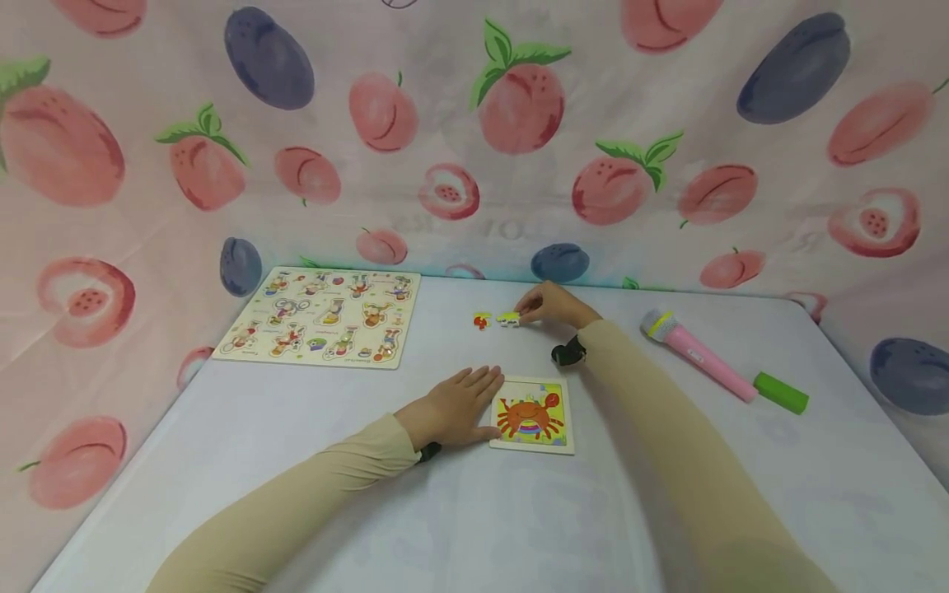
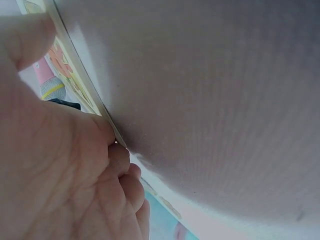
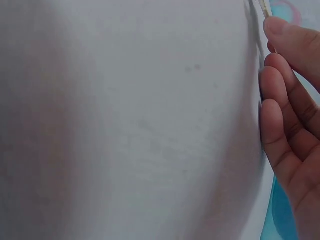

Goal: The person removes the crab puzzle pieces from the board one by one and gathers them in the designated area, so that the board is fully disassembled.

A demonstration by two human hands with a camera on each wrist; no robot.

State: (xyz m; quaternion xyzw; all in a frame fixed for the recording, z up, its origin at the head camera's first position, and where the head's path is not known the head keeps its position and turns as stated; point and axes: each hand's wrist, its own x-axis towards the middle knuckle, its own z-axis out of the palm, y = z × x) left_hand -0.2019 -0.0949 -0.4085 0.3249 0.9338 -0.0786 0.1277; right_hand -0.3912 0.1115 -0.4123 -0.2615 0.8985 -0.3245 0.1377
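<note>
My left hand (image 1: 454, 408) rests on the left edge of a small square crab puzzle (image 1: 570, 418), fingers straight and thumb at its lower left corner. An orange crab fills most of the picture, and a pale patch shows at its upper left. Farther back, my right hand (image 1: 552, 305) pinches a small yellow-and-white puzzle piece (image 1: 507, 319) between thumb and fingertips. Only the thin edge of this piece (image 3: 263, 7) shows in the right wrist view. Just left of it, a red-and-yellow puzzle piece (image 1: 482, 321) lies on the table.
A large wooden peg-style board (image 1: 405, 329) with several cartoon figures lies at the back left. To the right are a pink toy microphone (image 1: 708, 360) and a green block (image 1: 781, 393). A fruit-print cloth (image 1: 511, 189) hangs behind the white table (image 1: 334, 527).
</note>
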